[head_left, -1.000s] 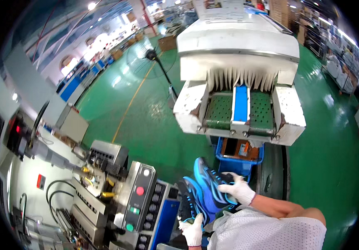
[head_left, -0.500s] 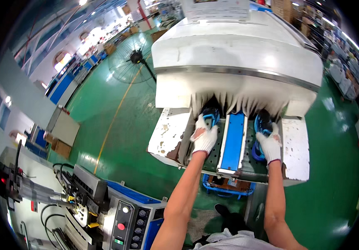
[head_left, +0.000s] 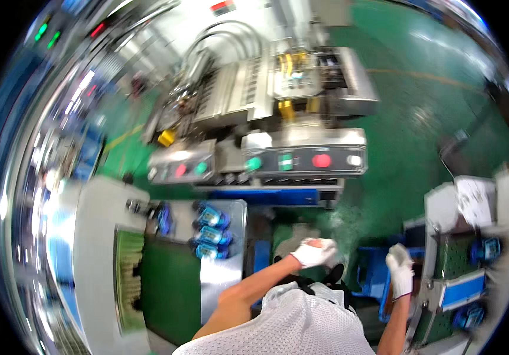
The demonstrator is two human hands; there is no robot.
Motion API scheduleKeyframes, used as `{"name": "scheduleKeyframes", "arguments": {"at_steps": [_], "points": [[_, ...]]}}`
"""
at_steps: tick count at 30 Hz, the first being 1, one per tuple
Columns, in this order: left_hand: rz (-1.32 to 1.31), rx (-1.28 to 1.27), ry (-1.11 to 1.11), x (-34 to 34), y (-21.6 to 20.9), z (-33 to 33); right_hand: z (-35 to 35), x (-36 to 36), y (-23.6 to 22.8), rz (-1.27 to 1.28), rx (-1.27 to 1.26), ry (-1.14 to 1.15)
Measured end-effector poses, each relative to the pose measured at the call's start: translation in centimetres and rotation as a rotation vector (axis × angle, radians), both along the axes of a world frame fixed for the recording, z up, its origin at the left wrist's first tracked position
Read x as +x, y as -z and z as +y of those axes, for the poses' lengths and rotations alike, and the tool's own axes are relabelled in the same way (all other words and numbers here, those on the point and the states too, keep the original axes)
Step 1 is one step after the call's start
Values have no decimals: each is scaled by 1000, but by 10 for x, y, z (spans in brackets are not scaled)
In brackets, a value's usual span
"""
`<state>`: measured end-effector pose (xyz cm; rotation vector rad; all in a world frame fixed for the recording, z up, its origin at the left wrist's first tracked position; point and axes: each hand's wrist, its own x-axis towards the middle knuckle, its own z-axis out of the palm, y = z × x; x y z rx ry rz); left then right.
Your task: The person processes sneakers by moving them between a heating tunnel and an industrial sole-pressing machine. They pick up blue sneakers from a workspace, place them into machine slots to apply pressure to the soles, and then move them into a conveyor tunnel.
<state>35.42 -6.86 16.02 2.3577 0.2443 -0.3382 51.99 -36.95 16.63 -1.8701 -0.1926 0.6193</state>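
Note:
My left hand, in a white glove, hangs in front of my body with its fingers loosely stretched to the right and nothing visible in it. My right hand, gloved too, reaches out beside the conveyor machine, fingers extended and empty. Nearest to it are a blue frame below and two blue-and-black shoes on the conveyor: an upper shoe and a lower shoe, one on each side of a blue centre strip. Motion blurs the picture.
Ahead stands a press machine with a button panel. Several blue shoes lie on a metal table at the left, another dark shoe beside them. A pale machine with a green-lit opening is at the far left.
My view has swung left, away from the conveyor machine. Both hands have let go of the shoes, which lie on the conveyor; my left hand has drawn back towards my body.

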Motion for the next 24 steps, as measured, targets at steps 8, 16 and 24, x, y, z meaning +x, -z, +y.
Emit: {"name": "scheduleKeyframes", "arguments": {"at_steps": [8,16,24], "points": [[78,254,-1508,-423,35,159,205,-84,53,-40,-250,-735],[270,289,-2026,-579,134,157,440,-249,30,-523,-177,-1156],[14,946,-2020,-782,183,341,571,-379,95,-1110,-362,-895]]}}
